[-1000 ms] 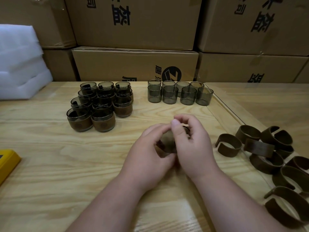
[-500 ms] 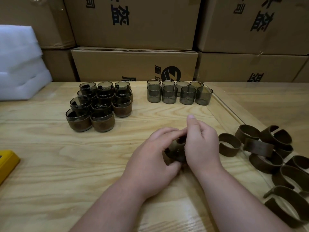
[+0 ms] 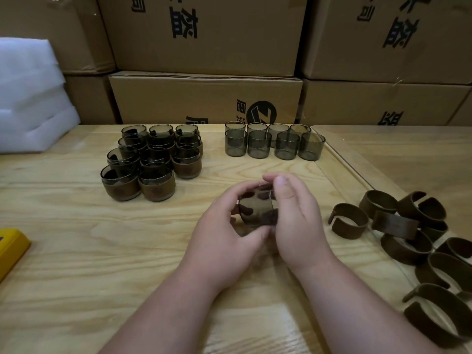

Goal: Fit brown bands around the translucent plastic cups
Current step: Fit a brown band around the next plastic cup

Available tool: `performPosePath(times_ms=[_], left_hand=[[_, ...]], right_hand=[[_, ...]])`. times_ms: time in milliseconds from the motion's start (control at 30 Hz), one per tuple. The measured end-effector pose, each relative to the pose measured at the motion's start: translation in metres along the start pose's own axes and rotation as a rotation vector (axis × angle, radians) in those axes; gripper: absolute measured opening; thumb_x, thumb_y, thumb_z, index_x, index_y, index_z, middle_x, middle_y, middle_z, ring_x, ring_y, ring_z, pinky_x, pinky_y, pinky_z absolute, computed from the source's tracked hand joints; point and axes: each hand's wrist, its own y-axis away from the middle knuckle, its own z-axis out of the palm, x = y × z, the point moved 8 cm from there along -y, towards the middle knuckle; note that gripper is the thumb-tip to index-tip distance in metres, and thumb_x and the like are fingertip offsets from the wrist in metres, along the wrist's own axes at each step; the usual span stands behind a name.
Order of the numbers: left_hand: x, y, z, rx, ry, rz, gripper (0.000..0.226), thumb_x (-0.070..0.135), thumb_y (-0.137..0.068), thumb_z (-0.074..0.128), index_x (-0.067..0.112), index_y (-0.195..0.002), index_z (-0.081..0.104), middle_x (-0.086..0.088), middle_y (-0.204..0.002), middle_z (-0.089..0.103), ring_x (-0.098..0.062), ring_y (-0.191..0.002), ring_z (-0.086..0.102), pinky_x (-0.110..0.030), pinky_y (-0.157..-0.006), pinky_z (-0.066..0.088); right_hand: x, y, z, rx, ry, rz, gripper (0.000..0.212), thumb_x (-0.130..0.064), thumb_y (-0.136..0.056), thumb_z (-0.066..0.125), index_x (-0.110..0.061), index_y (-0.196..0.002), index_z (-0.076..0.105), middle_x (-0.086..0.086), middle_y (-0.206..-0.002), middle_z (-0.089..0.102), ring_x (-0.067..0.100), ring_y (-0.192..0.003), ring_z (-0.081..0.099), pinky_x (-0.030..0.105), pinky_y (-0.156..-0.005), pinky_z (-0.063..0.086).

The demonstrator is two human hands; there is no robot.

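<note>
Two hands meet over one smoky translucent plastic cup (image 3: 256,209) held above the pale wooden tabletop (image 3: 76,238). The left hand (image 3: 224,231) cradles it from the left, fingers curled over the top and thumb underneath. The right hand (image 3: 293,221) closes in from the right, its thumb and forefinger pinching at the cup's near upper edge. So both hands are wrapped narrowly around the same piece.

A brown leather-like band (image 3: 265,217) looks to be partly wrapped around the cup's wall, though the fingers hide where its ends lie. The cup seems tipped on its side, its axis running roughly left to right between the palms; which end is the mouth I cannot tell.

The next move probably turns on the band's loose end, which sits on the right-hand side of the grip, so the right hand is nearer to press it home.

Beyond the grip stand eight bare grey cups (image 3: 274,145) in two rows. To its upper left is the cluster of banded cups (image 3: 150,162), stacked in two layers. Well to the right lies the heap of loose brown open-ended bands (image 3: 413,241).
</note>
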Motion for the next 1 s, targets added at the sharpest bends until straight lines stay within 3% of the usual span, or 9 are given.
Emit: performPosePath(times_ms=[100, 200, 333, 467, 533, 667, 767, 867, 1000], left_hand=[[-0.008, 0.0, -0.003, 0.046, 0.035, -0.053, 0.067, 0.029, -0.069, 0.086, 0.055, -0.124, 0.058, 0.023, -0.125, 0.061, -0.006, -0.107, 0.066, -0.032, -0.094, 0.056], [-0.012, 0.0, -0.007, 0.108, 0.081, -0.097, 0.064, 0.039, -0.061, 0.08, 0.062, -0.116, 0.058, 0.036, -0.116, 0.049, 0.001, -0.096, 0.069, -0.018, -0.083, 0.056], [-0.023, -0.001, -0.014, 0.205, 0.138, -0.142, 0.068, 0.005, -0.074, 0.083, 0.058, -0.11, 0.061, 0.029, -0.117, 0.043, 0.007, -0.086, 0.07, -0.008, -0.069, 0.053], [-0.023, -0.001, -0.013, 0.19, 0.121, -0.155, 0.072, -0.005, -0.076, 0.082, 0.051, -0.115, 0.06, 0.024, -0.119, 0.041, 0.006, -0.082, 0.07, -0.007, -0.065, 0.051], [-0.018, -0.001, -0.012, 0.172, 0.122, -0.139, 0.072, -0.003, -0.077, 0.083, 0.052, -0.115, 0.058, 0.021, -0.123, 0.043, 0.006, -0.081, 0.069, -0.006, -0.064, 0.05], [-0.013, -0.001, -0.013, 0.169, 0.132, -0.151, 0.082, 0.015, -0.072, 0.093, 0.063, -0.121, 0.049, 0.015, -0.13, 0.051, -0.003, -0.082, 0.072, -0.011, -0.066, 0.052], [-0.01, 0.0, -0.016, 0.193, 0.134, -0.135, 0.089, 0.022, -0.067, 0.096, 0.069, -0.123, 0.044, 0.015, -0.128, 0.055, -0.008, -0.09, 0.07, -0.025, -0.076, 0.058], [-0.004, 0.001, -0.019, 0.216, 0.107, -0.103, 0.089, 0.032, -0.06, 0.091, 0.075, -0.121, 0.042, 0.019, -0.125, 0.055, -0.004, -0.099, 0.066, -0.033, -0.087, 0.06], [-0.001, 0.001, -0.02, 0.243, 0.071, -0.056, 0.087, 0.041, -0.058, 0.087, 0.07, -0.126, 0.041, 0.028, -0.122, 0.056, -0.002, -0.102, 0.065, -0.016, -0.085, 0.052]], right_hand=[[0.0, 0.003, 0.013, -0.12, 0.096, 0.005, 0.065, -0.064, -0.085, 0.048, -0.032, -0.141, 0.056, -0.02, -0.137, 0.058, -0.005, -0.128, 0.052, 0.025, -0.107, 0.045], [0.0, 0.005, 0.022, -0.213, 0.172, 0.015, 0.074, -0.051, -0.086, 0.054, -0.031, -0.156, 0.04, -0.018, -0.153, 0.046, -0.006, -0.139, 0.041, 0.022, -0.115, 0.038], [0.002, 0.012, 0.033, -0.304, 0.134, 0.017, 0.078, -0.038, -0.083, 0.06, -0.029, -0.158, 0.038, -0.015, -0.149, 0.05, -0.01, -0.13, 0.05, 0.008, -0.099, 0.042], [-0.005, 0.013, 0.033, -0.283, 0.15, -0.056, 0.08, -0.036, -0.083, 0.062, -0.028, -0.158, 0.037, -0.013, -0.155, 0.047, -0.005, -0.14, 0.042, 0.02, -0.115, 0.038], [-0.006, 0.013, 0.032, -0.268, 0.149, -0.062, 0.082, -0.041, -0.081, 0.064, -0.031, -0.158, 0.037, -0.02, -0.151, 0.05, -0.004, -0.138, 0.046, 0.026, -0.114, 0.042], [0.001, 0.012, 0.032, -0.255, 0.084, -0.02, 0.082, -0.034, -0.081, 0.07, -0.035, -0.156, 0.036, -0.05, -0.115, 0.058, -0.021, -0.098, 0.061, 0.004, -0.083, 0.047], [0.009, 0.008, 0.029, -0.235, 0.039, 0.017, 0.086, -0.043, -0.078, 0.074, -0.041, -0.155, 0.035, -0.026, -0.139, 0.057, -0.013, -0.12, 0.057, 0.013, -0.096, 0.049], [0.016, 0.008, 0.031, -0.258, 0.009, 0.101, 0.101, -0.055, -0.066, 0.078, -0.042, -0.155, 0.032, -0.012, -0.133, 0.066, -0.001, -0.123, 0.062, 0.031, -0.106, 0.051], [0.016, 0.006, 0.029, -0.227, -0.048, 0.126, 0.09, -0.041, -0.071, 0.08, -0.025, -0.151, 0.043, -0.019, -0.112, 0.075, -0.001, -0.109, 0.069, 0.019, -0.091, 0.055]])
